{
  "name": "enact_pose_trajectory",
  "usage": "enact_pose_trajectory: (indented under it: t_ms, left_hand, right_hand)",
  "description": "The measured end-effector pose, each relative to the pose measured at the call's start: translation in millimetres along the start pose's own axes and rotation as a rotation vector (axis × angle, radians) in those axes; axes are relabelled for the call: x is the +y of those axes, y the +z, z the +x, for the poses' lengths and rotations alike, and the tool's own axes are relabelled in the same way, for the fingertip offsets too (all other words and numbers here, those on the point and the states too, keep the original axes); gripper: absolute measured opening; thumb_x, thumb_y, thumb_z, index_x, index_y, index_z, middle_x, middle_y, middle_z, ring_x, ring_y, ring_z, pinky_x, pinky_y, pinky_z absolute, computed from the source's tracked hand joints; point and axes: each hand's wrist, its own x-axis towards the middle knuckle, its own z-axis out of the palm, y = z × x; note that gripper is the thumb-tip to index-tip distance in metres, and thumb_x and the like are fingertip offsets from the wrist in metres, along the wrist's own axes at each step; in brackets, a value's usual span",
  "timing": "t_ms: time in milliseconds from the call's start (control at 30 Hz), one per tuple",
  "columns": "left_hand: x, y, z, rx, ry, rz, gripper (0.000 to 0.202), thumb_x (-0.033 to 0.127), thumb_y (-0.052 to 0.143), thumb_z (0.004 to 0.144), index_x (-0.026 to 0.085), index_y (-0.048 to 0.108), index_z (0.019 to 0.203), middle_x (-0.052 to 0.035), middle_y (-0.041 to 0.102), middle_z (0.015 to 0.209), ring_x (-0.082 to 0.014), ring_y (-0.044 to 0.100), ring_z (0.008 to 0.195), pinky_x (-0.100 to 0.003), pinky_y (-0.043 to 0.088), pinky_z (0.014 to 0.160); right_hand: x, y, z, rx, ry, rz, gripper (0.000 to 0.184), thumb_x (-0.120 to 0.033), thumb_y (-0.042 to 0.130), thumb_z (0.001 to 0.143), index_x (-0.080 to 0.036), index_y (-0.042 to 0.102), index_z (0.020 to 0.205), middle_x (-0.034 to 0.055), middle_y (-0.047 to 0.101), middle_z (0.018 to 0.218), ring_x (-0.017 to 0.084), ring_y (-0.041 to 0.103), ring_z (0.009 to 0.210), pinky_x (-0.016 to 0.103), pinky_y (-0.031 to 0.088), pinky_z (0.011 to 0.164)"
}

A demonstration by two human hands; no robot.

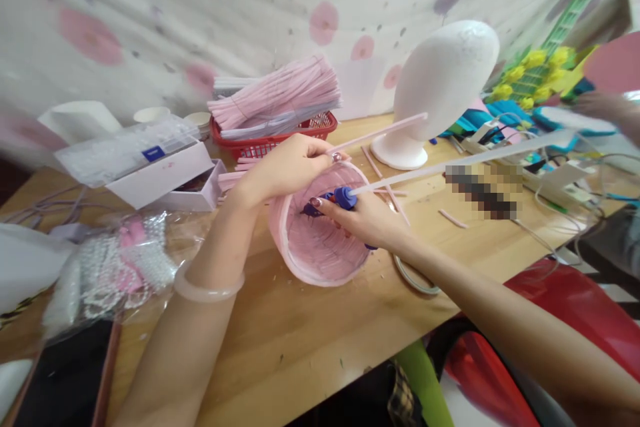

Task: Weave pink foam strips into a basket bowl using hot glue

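Note:
A pink woven basket-like cup (315,247) lies tilted on the wooden table (310,340), its mouth facing me. My left hand (285,167) grips its far rim and pinches a long pink strip (385,132) that sticks out to the right. My right hand (365,220) is closed round a blue glue gun (340,199), whose nozzle points into the cup near the rim. A white glue stick (450,167) juts from the back of the gun to the right.
A red basket (300,133) with bundles of pink strips stands behind. A white foam head (440,80) is at the back right, white boxes (160,177) at the left, and a clear bag of beads (120,260) beside my left arm. Cables and clutter fill the right side.

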Motion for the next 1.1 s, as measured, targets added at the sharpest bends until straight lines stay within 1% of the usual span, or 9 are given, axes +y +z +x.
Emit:
enact_pose_trajectory:
  t_ms: [67,133,267,367,500,600,800,933,1100]
  left_hand:
    - [0.7,0.9,-0.4,-0.019,0.001,-0.017,0.028,0.027,0.056,0.091,0.023,0.080,0.107,-0.0009,0.077,0.118,-0.0220,0.067,0.117,-0.034,0.047,0.108]
    - [-0.2,1.7,0.0,-0.027,-0.002,-0.020,0.030,0.026,0.055,0.093,0.022,0.079,0.111,-0.0020,0.077,0.119,-0.0219,0.067,0.118,-0.035,0.046,0.109]
    - [-3.7,2.5,1.9,-0.012,-0.001,-0.026,0.027,0.024,0.057,0.092,0.020,0.079,0.109,-0.0020,0.077,0.118,-0.0211,0.068,0.118,-0.033,0.048,0.108]
    - [-4.4,2.6,2.3,-0.042,0.011,-0.066,0.027,0.025,0.058,0.093,0.018,0.078,0.110,-0.0032,0.076,0.122,-0.0200,0.066,0.122,-0.031,0.046,0.110]
    - [-2.9,2.4,1.5,-0.037,0.002,-0.080,0.027,0.029,0.059,0.094,0.016,0.077,0.110,-0.0042,0.076,0.121,-0.0206,0.066,0.122,-0.032,0.046,0.110]
    - [-2.1,2.2,0.8,-0.044,-0.010,-0.082,0.029,0.030,0.058,0.094,0.017,0.077,0.111,-0.0043,0.075,0.125,-0.0211,0.065,0.124,-0.033,0.045,0.111]
    - [-6.2,2.4,1.2,-0.014,0.011,-0.017,0.030,0.034,0.057,0.094,0.017,0.078,0.108,-0.0034,0.077,0.119,-0.0237,0.067,0.118,-0.034,0.047,0.105]
    - [-6.7,2.6,1.5,-0.021,0.012,-0.040,0.029,0.032,0.058,0.093,0.018,0.077,0.110,-0.0035,0.076,0.122,-0.0228,0.066,0.120,-0.033,0.046,0.107]
    - [-1.9,4.0,0.9,-0.035,-0.006,-0.068,0.028,0.030,0.059,0.094,0.014,0.077,0.108,-0.0065,0.075,0.123,-0.0221,0.066,0.122,-0.033,0.045,0.110]
  right_hand:
    - [1.1,0.2,0.4,-0.003,-0.011,0.014,0.046,-0.065,0.054,0.091,-0.023,0.069,0.082,0.0007,0.059,0.059,0.019,0.058,0.060,0.031,0.044,0.060]
    - [1.0,-0.1,0.0,-0.007,-0.026,0.027,0.043,-0.062,0.056,0.092,-0.023,0.068,0.079,0.0007,0.060,0.059,0.019,0.058,0.060,0.031,0.045,0.061]
    - [-1.1,-1.0,-1.7,0.010,-0.037,0.029,0.039,-0.059,0.059,0.091,-0.023,0.067,0.078,0.0008,0.064,0.065,0.018,0.060,0.064,0.031,0.046,0.065]
    - [-1.7,-0.6,-1.7,0.010,-0.044,0.025,0.037,-0.058,0.060,0.091,-0.023,0.068,0.081,0.0010,0.066,0.070,0.018,0.061,0.067,0.030,0.046,0.067]
    - [0.1,0.9,-0.5,0.017,-0.079,0.049,0.034,-0.055,0.061,0.092,-0.023,0.068,0.083,0.0025,0.070,0.080,0.019,0.063,0.074,0.030,0.046,0.069]
    - [2.4,3.1,0.7,0.032,-0.106,0.067,0.035,-0.056,0.060,0.092,-0.023,0.068,0.081,0.0037,0.072,0.087,0.020,0.063,0.078,0.031,0.047,0.070]
    - [4.7,7.8,2.5,0.049,-0.041,0.015,0.047,-0.067,0.059,0.089,-0.022,0.066,0.076,0.0028,0.068,0.073,0.020,0.059,0.069,0.033,0.044,0.064]
    - [2.5,6.2,0.2,0.044,-0.046,0.009,0.039,-0.060,0.061,0.090,-0.023,0.068,0.080,0.0045,0.071,0.083,0.022,0.062,0.078,0.034,0.045,0.069]
    - [1.7,2.4,-2.8,0.024,-0.034,-0.006,0.037,-0.059,0.062,0.089,-0.024,0.068,0.079,0.0053,0.073,0.088,0.023,0.064,0.082,0.033,0.046,0.069]
